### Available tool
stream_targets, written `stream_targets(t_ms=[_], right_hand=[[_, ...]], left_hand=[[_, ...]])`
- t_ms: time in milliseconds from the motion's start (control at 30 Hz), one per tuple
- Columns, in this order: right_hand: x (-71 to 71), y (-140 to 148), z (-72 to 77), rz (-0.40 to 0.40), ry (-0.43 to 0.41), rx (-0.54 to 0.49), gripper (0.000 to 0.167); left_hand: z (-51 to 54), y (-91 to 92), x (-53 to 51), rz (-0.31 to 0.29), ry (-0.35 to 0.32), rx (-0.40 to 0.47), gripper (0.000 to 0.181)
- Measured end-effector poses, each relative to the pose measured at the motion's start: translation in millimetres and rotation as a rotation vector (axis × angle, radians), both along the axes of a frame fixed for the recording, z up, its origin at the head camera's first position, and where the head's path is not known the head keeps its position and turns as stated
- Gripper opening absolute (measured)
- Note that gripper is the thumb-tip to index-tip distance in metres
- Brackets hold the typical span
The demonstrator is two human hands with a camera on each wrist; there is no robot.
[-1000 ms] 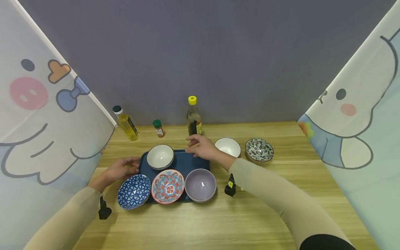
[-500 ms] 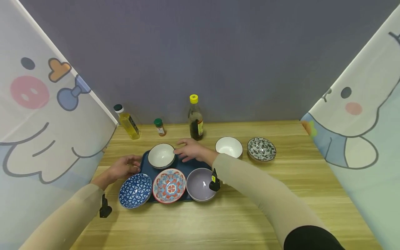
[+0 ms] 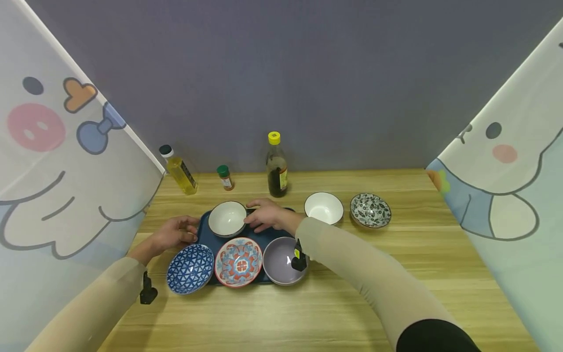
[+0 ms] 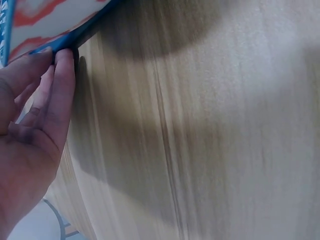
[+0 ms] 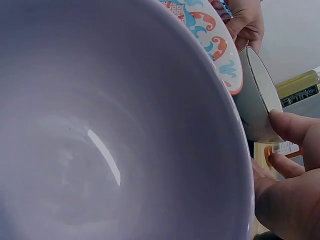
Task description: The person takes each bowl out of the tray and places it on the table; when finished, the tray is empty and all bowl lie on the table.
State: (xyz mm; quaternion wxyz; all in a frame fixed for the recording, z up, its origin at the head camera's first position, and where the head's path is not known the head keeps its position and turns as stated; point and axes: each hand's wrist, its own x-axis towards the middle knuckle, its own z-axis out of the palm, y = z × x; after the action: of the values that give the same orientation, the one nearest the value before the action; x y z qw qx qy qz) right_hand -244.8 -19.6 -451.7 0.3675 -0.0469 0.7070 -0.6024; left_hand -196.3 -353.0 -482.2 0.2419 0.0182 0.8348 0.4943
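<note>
Near the tray's left rim, my left hand (image 3: 176, 233) stands behind the blue patterned bowl (image 3: 190, 269). In the left wrist view, the thumb and fingers of that hand (image 4: 37, 115) pinch the tray's blue edge (image 4: 67, 41), under a red-and-white patterned surface. My right hand (image 3: 267, 215) reaches over the tray (image 3: 264, 235) and touches the right side of a white bowl (image 3: 227, 219). In the right wrist view, the thumb of this hand (image 5: 290, 170) lies against the white bowl (image 5: 255, 110), fingers spread. The red-patterned bowl (image 3: 238, 262) and purple bowl (image 3: 283, 261) sit along the tray's front.
Behind the tray stand an oil bottle (image 3: 182, 176), a green-capped jar (image 3: 226, 178) and a yellow-capped dark bottle (image 3: 277, 171). To the right, another white bowl (image 3: 323, 208) and a black-and-white patterned bowl (image 3: 370, 210) rest on the wooden table (image 3: 343, 313).
My right hand has come left and down from near the yellow-capped bottle to the white bowl on the tray. The left hand has stayed at the tray's edge.
</note>
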Motion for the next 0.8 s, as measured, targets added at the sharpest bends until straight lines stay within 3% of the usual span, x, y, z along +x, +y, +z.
stream_targets(t_ms=[500, 800], right_hand=[[2.0, -12.7, -3.0, -0.008, -0.069, -0.04, 0.066], [5.1, -15.6, -7.1, -0.082, -0.106, -0.092, 0.062]], left_hand=[[5.1, 2.6, -1.2, 0.006, 0.0, -0.048, 0.057], [4.5, 1.0, -0.5, 0.007, -0.021, -0.035, 0.058]])
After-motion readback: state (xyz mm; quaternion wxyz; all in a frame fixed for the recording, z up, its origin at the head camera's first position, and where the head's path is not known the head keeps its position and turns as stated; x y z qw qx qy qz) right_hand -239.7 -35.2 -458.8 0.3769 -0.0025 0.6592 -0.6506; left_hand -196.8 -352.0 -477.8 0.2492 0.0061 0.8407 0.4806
